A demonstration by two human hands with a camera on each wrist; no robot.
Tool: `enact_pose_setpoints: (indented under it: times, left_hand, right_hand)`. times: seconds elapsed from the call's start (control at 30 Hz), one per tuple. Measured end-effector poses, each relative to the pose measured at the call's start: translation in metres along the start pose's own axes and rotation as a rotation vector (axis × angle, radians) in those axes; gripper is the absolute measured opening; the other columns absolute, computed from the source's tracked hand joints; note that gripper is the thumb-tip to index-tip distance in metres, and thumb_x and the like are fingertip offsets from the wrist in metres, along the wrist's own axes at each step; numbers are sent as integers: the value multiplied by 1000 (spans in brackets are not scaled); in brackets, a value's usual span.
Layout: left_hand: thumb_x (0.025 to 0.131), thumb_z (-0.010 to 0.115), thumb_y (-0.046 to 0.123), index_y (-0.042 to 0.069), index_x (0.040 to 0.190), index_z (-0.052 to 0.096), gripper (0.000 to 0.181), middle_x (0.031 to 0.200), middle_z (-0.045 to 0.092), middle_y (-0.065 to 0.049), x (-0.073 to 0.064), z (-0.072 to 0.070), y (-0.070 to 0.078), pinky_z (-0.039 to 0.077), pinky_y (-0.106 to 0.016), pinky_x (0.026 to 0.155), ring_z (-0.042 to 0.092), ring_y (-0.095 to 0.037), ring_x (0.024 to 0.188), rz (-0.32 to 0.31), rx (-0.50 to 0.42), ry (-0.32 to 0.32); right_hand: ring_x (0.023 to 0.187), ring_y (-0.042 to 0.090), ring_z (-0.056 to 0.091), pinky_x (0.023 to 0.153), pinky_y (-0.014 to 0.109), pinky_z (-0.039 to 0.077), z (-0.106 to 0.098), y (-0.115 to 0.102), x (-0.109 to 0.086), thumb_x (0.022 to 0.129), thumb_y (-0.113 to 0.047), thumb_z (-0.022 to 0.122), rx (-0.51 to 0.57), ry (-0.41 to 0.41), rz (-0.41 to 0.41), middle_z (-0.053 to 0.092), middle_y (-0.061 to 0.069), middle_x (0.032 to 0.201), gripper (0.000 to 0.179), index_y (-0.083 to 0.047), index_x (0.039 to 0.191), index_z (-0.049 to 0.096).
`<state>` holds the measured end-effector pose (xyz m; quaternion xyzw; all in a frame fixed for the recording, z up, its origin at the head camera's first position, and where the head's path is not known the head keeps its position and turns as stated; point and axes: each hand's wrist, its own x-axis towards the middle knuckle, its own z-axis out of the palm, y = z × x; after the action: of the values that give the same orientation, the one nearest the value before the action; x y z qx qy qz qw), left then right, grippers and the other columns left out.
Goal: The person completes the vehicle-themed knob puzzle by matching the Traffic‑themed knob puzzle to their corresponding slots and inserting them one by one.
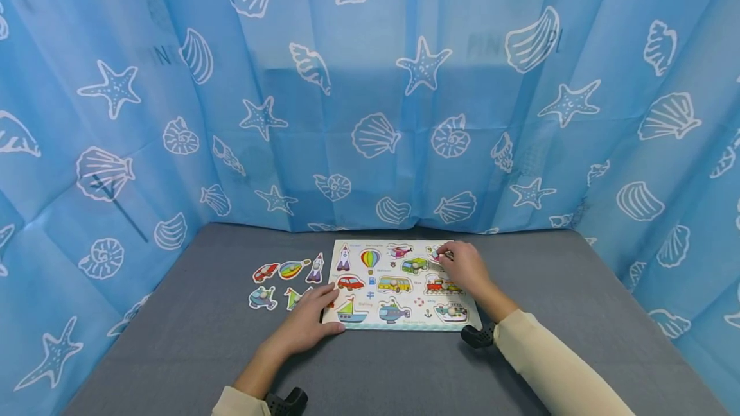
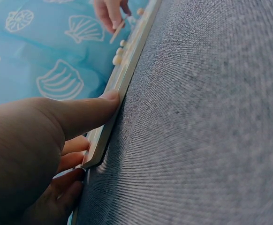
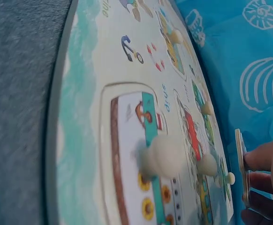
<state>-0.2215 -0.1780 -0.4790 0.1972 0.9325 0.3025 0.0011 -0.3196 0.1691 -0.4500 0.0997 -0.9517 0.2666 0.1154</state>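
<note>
The right hand (image 1: 465, 267) pinches a small tilted puzzle piece (image 1: 435, 253) at the far right corner of the bright puzzle board (image 1: 405, 323), the flat left hand (image 1: 309, 325) presses its near left corner, all on a grey tabletop (image 1: 191, 339) by blue shell curtains (image 1: 376, 82)

Vehicle puzzle board (image 1: 370, 323) flat on table, one piece (image 1: 435, 253) tilted up at far corner

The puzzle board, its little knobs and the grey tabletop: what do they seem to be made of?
The flat vehicle puzzle board looks like thin wood or fibreboard with a printed matt face; its edge shows as a pale slab. The small cream round knobs look like smooth painted wood or plastic. The grey table surface shows a woven, fabric-like grain.
</note>
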Motion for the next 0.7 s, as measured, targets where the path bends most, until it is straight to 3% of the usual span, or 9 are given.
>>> enact_pose_setpoints:
  times: [0.7]
  left_hand:
    - [84,76,34,-2,139,50,71,147,42,-17,-1,-2,3,23,-58,110,33,-42,136,2,0,-1]
  right_hand:
    - [107,33,56,89,50,45,24,-16,21,93,-12,63,43,-15,51,64,14,110,15,-5,103,72]
